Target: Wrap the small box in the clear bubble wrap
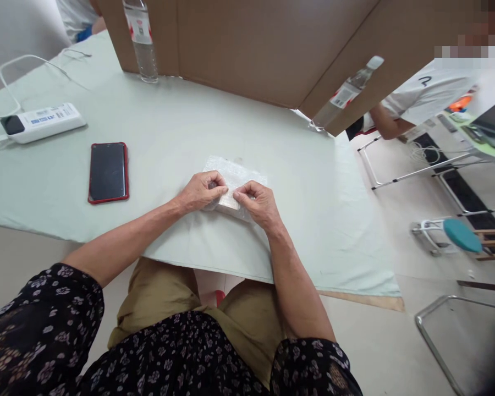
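A small flat packet wrapped in clear bubble film (236, 175) lies on the pale green table (181, 126) in front of me. My left hand (201, 191) rests on its near left edge with fingers curled, pinching the film. My right hand (259, 202) pinches the near right edge, fingertips almost touching those of the left. What lies inside the wrap is a thin pale slab; I cannot make out more.
A black phone in a red case (108, 172) lies to the left. A white power bank (41, 121) with cables sits at far left. Two water bottles (142, 41) (343, 93) stand by brown cardboard panels (272, 49). Another person's arm (385, 124) and stools (457, 235) are at right.
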Motion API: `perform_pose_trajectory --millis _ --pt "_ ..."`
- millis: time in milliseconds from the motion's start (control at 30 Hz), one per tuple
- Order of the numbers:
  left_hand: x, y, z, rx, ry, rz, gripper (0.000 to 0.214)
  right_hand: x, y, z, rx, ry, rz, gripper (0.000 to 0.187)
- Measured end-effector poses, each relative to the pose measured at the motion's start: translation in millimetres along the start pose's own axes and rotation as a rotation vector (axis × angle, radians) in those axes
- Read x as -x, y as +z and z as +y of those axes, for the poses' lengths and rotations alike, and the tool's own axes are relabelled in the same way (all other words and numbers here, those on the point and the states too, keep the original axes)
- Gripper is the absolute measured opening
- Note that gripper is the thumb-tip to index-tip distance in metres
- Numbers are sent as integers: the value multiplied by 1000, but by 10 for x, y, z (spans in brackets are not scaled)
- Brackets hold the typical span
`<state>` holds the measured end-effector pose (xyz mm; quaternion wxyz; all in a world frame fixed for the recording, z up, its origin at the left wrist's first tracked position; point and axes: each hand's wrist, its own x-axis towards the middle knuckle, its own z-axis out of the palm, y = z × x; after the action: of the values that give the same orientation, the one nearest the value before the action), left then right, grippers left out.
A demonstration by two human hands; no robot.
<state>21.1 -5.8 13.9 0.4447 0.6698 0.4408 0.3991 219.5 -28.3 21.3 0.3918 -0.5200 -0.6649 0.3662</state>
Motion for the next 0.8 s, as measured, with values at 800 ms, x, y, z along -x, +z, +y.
perform_pose_trajectory --millis 800 --pt "-22 -4 -13 17 2 -21 19 124 -99 -94 282 -182 321 9"
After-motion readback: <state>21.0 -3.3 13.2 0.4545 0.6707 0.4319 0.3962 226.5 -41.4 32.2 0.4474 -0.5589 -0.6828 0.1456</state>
